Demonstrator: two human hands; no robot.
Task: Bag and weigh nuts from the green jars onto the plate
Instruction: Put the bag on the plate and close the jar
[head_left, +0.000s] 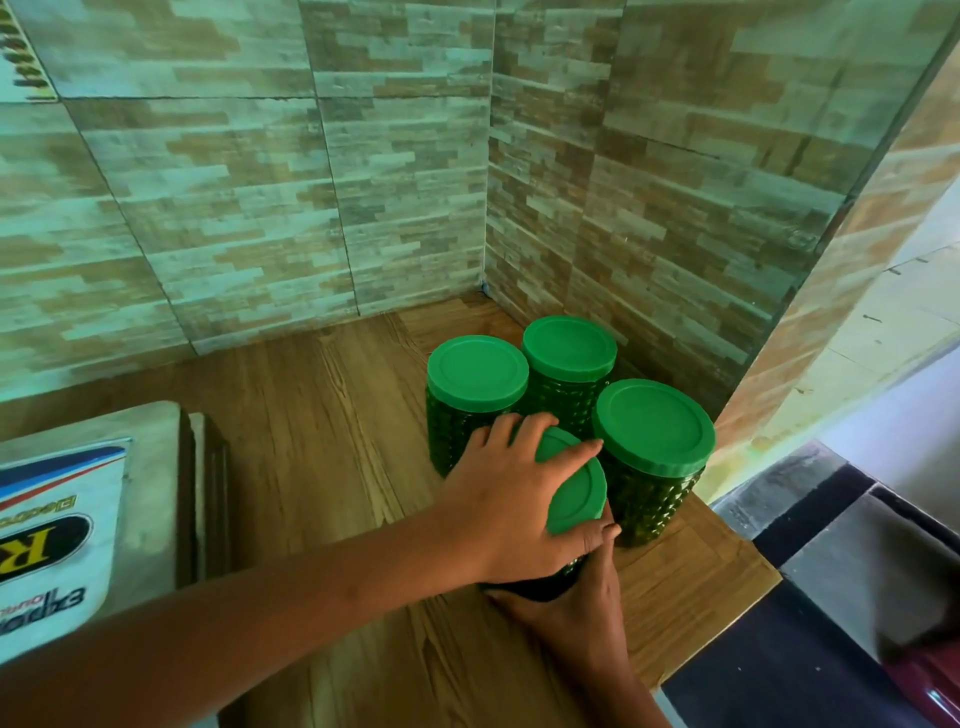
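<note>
Soft daylight, moderately bright, lays a green-teal cast over the tiled wall (260, 182). The strongest light comes from the right, where the pale surfaces (909, 291) past the wall's end are washed out. The green lids (653, 426) are evenly lit and matte, without glare. The jar bodies (649, 499) are dark, and the front jar (540, 584) is nearly black between the left hand (511, 504) and right hand (576, 613). Soft shadow sits in the wall corner behind the jars and on the wooden counter (337, 415) beside them. A glint marks the red object (935, 696) at the lower right corner. Wide-angle bending curves the tile joints toward the edges. The forearm (260, 623) and printed bag (52, 545) at the left edge are slightly blurred
</note>
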